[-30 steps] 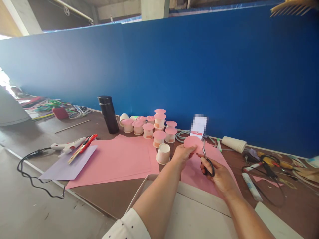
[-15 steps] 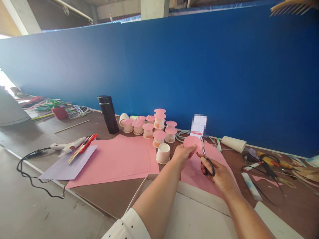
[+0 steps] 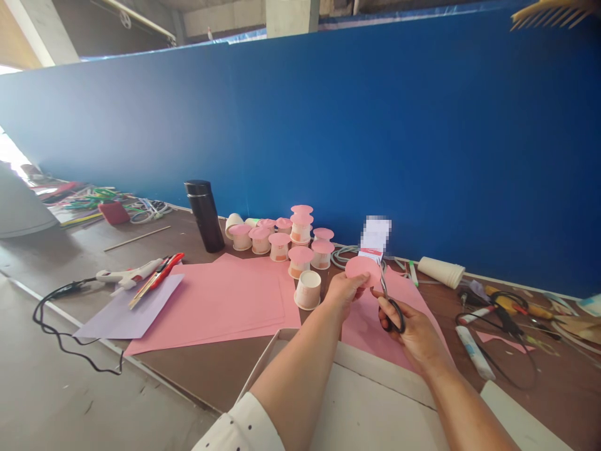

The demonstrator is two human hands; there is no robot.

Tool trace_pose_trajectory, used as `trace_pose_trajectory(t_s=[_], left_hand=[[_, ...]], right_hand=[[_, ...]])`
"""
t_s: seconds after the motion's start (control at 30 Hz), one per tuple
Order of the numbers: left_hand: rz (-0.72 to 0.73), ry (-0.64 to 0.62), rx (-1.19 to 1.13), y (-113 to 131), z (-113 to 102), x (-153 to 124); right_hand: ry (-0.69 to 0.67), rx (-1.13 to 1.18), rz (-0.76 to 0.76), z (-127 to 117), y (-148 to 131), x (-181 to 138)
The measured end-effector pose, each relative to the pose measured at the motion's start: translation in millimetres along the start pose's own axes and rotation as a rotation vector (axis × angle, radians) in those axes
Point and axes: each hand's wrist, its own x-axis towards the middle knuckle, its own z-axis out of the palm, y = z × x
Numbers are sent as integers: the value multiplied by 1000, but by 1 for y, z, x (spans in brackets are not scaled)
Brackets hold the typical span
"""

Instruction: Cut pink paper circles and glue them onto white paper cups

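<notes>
A round piece of pink paper [image 3: 359, 269] is pinched between the thumb and fingers of my left hand [image 3: 346, 291]. My right hand [image 3: 409, 329] grips black-handled scissors [image 3: 398, 314], whose blades stand at the right edge of the round piece. Beneath both hands lies a sheet of pink paper [image 3: 370, 335]. Left of my left hand stands a bare paper cup [image 3: 308, 289]. Behind it are several upturned cups topped with pink discs [image 3: 300, 254], two of them stacked.
A white cardboard box [image 3: 375, 401] lies under my forearms. To the left are pink sheets [image 3: 225, 297], a purple sheet [image 3: 117, 316], a glue gun [image 3: 129, 274], a red utility knife [image 3: 159, 275] and a black flask [image 3: 205, 216]. Stacked cups [image 3: 440, 272] and cords [image 3: 509, 322] lie right.
Almost nothing differs. Both hands, the round pink paper and the scissors keep nearly the same place; the view has shifted very slightly.
</notes>
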Motion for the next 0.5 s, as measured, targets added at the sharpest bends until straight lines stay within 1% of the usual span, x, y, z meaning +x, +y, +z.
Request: trace_pose_trajectory(t_s=[0.17, 0.33, 0.5], left_hand=[[13, 4, 2, -1, 0, 1], [3, 16, -16, 2, 1, -2], [-2, 27, -19, 6, 2, -5]], right_hand=[[18, -55, -26, 2, -3, -2], [8, -39, -17, 3, -6, -4], [45, -68, -28, 7, -13, -9]])
